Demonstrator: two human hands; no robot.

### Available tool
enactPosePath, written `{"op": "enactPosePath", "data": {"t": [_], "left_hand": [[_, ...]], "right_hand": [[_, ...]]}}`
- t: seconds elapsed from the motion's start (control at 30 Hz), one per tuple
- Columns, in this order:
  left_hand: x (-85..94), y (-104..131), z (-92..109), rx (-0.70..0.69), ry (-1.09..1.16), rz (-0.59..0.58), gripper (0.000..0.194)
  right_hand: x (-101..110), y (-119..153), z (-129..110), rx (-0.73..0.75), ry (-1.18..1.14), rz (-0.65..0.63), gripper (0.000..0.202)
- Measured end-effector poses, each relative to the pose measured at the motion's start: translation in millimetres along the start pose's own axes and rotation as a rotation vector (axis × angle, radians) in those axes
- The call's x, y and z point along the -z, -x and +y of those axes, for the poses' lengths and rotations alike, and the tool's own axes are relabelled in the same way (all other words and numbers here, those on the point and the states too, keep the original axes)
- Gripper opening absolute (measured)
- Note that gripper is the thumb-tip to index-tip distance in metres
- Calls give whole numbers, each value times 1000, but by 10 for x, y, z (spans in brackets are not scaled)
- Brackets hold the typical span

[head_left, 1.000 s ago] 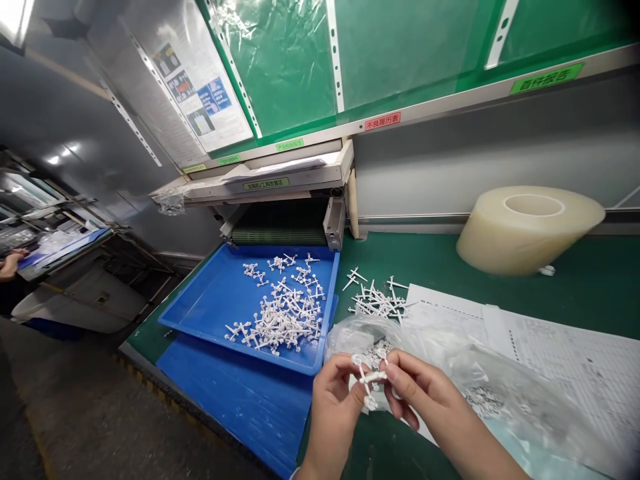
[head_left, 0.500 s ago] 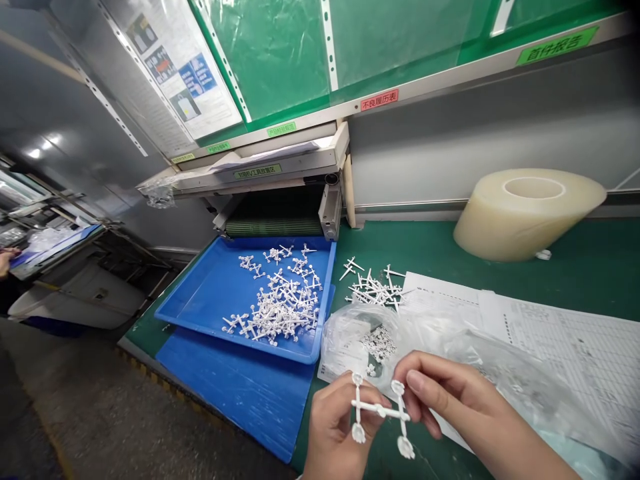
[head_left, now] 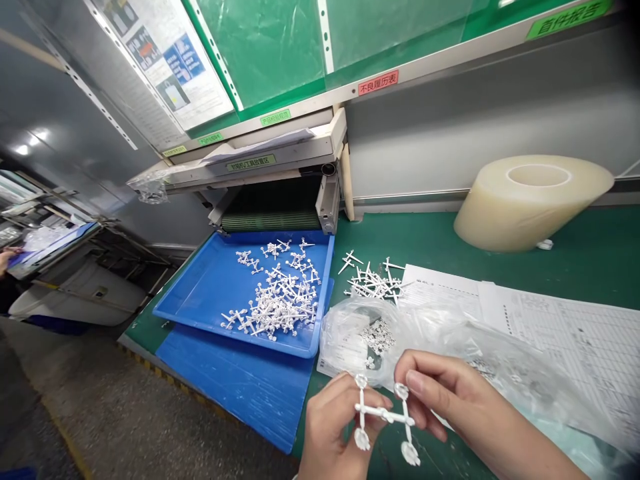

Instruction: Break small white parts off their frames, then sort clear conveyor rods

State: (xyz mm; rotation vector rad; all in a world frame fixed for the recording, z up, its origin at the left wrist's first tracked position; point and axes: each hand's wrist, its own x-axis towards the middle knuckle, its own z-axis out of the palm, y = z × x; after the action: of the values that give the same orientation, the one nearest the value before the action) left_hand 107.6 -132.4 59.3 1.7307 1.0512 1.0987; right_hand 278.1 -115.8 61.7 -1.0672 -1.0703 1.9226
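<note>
An H-shaped white plastic sprue [head_left: 383, 415] with a small round piece at each of its ends is held up in front of me. My left hand [head_left: 337, 427] is closed on it, fingers behind its left side. The thumb and fingers of my right hand [head_left: 440, 393] pinch at the round piece on the upper right end. Just beyond my hands lies a clear plastic bag [head_left: 345, 327] with many small loose white pieces [head_left: 379, 335] in it. Bare white sprues [head_left: 373, 283] are piled on the bench behind the bag.
A blue tray [head_left: 195, 280] holds a heap of white sprues with round pieces. It stands below a conveyor end [head_left: 270, 220]. Printed sheets [head_left: 550, 327] lie at right, partly under the bag. A large tape roll [head_left: 530, 207] stands at the back. A co-worker's hand [head_left: 6, 259] shows far left.
The view has shifted slightly, and the sprue sits a little lower and further right in it. Both hands keep their grip on the sprue.
</note>
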Motion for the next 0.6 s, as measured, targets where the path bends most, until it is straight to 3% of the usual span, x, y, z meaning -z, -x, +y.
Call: {"op": "enactPosePath", "data": {"t": [0.27, 0.47, 0.6], "left_hand": [[-7, 5, -56, -66, 5, -7, 18], [9, -13, 10, -13, -5, -41, 18], [-19, 10, 4, 10, 16, 2, 17]], "right_hand": [[7, -16, -19, -21, -49, -49, 39], [-9, -14, -7, -148, -363, -171, 37], [-19, -28, 50, -216, -512, -233, 35]]}}
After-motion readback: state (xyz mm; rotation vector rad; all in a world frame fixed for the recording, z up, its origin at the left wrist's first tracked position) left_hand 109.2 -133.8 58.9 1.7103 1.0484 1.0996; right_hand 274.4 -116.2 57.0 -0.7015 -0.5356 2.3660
